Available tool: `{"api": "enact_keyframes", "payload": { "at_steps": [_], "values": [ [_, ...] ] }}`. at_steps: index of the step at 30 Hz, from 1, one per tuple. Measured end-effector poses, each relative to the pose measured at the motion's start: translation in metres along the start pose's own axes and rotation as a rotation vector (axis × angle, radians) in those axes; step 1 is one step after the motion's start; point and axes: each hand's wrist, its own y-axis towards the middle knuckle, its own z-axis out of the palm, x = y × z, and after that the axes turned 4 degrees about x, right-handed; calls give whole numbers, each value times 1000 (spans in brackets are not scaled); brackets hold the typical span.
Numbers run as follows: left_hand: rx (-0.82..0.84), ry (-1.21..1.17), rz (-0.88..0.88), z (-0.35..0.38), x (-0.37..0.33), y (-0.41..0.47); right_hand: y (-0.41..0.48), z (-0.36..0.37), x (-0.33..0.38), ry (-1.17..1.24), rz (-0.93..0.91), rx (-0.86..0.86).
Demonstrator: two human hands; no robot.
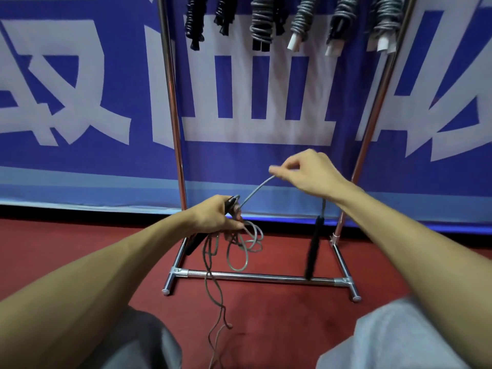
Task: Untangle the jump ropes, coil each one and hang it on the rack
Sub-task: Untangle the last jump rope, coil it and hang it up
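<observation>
Coiling looks under way before the rack [174,123]: left hand [213,215] clutches a black handle [230,202] and loose loops of grey jump rope [257,188], right hand [306,174] pinches the strand taut, so winding probably comes next, then hanging.

The red floor [80,249] bears the rack [261,277] and trailing slack of a jump rope [222,306].

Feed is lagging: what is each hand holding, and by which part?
Left hand grips the thin grey jump rope by one black handle and gathered loops; right hand pinches its cord farther along.
</observation>
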Motion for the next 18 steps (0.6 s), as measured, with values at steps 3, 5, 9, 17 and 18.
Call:
{"api": "enact_keyframes", "payload": {
  "at_steps": [3, 5, 9, 17, 18],
  "values": [
    [-93, 29, -36, -10, 10, -4, -8, -3, -9, -320, -25, 133],
    [-107, -63, -55, -14, 13, -8, -10, -2, -17, -439, -27, 186],
    [-276, -60, -137, -20, 18, -8, -8, 4, -35, -364, 14, 234],
    [-233, 421, -261, -20, 12, -6, -8, 13, -41, -318, 193, 144],
    [-286, 373, -263, -22, 12, -6, -8, 14, -37, -365, 212, 110]
  ]
}}
